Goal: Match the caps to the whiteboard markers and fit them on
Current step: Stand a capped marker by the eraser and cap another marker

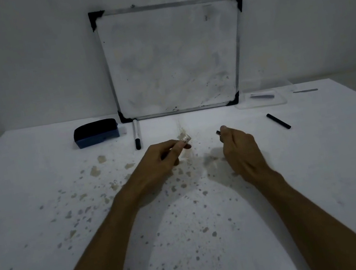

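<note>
My left hand (164,155) is closed around a white marker barrel (185,138); only its short pale end sticks out past my fingers, pointing right. My right hand (237,145) pinches a small dark cap (218,133), whose end shows at my fingertips. A gap of table separates the barrel end from the cap. A capped white marker with black ends (136,134) lies upright in view, left of my hands. A black marker or cap piece (278,121) lies slanted on the table to the right.
A stained white table (69,225) carries everything. A small whiteboard (172,57) leans on the wall at the back. A blue-black eraser (96,133) sits back left. A clear plastic tray (261,99) rests back right.
</note>
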Tool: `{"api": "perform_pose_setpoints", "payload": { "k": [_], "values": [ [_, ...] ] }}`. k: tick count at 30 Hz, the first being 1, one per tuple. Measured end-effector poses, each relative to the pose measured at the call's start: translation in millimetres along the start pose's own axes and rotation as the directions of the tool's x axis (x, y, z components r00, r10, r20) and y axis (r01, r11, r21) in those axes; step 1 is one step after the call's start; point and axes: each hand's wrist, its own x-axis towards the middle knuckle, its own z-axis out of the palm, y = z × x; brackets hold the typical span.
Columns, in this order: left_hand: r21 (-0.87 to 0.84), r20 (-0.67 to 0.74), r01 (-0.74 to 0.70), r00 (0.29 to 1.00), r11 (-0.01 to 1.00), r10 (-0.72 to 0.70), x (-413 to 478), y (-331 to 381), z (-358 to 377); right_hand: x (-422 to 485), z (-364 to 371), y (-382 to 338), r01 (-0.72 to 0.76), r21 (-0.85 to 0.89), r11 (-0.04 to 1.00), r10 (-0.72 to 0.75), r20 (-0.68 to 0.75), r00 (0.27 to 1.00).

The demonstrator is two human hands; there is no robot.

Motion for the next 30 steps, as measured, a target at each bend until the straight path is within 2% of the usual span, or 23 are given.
{"api": "perform_pose_setpoints", "payload": {
  "k": [3, 6, 8, 11, 13, 14, 16, 18, 21, 23, 25, 27, 29, 30],
  "values": [
    [-0.028, 0.001, 0.039, 0.999, 0.999, -0.039, 4, -1, 6, 0, 6, -2, 0.093, -0.073, 0.993, -0.083, 0.124, 0.989],
    [0.063, -0.045, 0.038, 0.998, 0.997, -0.036, 3, -1, 5, -2, 10, 4, 0.183, -0.172, 0.968, -0.142, 0.223, 0.964],
    [0.080, -0.090, 0.008, 0.996, 0.997, -0.001, 3, 1, 5, -4, 10, 6, 0.197, -0.189, 0.962, -0.154, 0.221, 0.963],
    [-0.036, -0.104, -0.002, 0.995, 0.999, -0.002, 2, 3, 7, -6, 6, 3, 0.200, -0.252, 0.947, -0.147, 0.215, 0.965],
    [-0.066, -0.099, 0.011, 0.995, 0.998, -0.017, 0, 4, 8, -9, 5, 0, 0.210, -0.345, 0.915, -0.143, 0.208, 0.967],
    [-0.079, -0.092, 0.016, 0.996, 0.997, -0.024, 0, 4, 9, -9, 3, -2, 0.199, -0.334, 0.921, -0.141, 0.190, 0.972],
    [-0.083, -0.072, 0.025, 0.997, 0.996, -0.031, -1, 4, 11, -10, -2, -10, 0.132, -0.142, 0.981, -0.111, 0.145, 0.983],
    [-0.050, -0.064, 0.021, 0.998, 0.999, -0.024, -2, 5, 13, -9, -5, -17, 0.077, 0.096, 0.992, -0.091, 0.150, 0.985],
    [-0.005, -0.084, -0.010, 0.996, 1.000, 0.010, -3, 6, 14, -9, -6, -24, 0.036, 0.215, 0.976, -0.080, 0.200, 0.977],
    [0.029, -0.174, -0.019, 0.984, 0.999, 0.023, -2, 7, 17, -8, -4, -24, -0.018, 0.261, 0.965, -0.029, 0.173, 0.985],
    [0.015, -0.347, 0.027, 0.937, 1.000, -0.021, 1, 10, 19, -5, -6, -22, -0.103, 0.322, 0.941, 0.074, 0.102, 0.992],
    [-0.127, -0.451, 0.113, 0.878, 0.985, -0.159, 3, 15, 21, -3, -9, -21, -0.192, 0.435, 0.880, 0.188, 0.053, 0.981],
    [-0.343, -0.363, 0.204, 0.871, 0.917, -0.330, 2, 23, 28, -1, -11, -22, -0.268, 0.542, 0.797, 0.266, 0.084, 0.960],
    [-0.429, -0.291, 0.227, 0.881, 0.874, -0.372, 1, 27, 33, -2, -10, -25, -0.292, 0.568, 0.769, 0.278, 0.115, 0.954]
  ]
}}
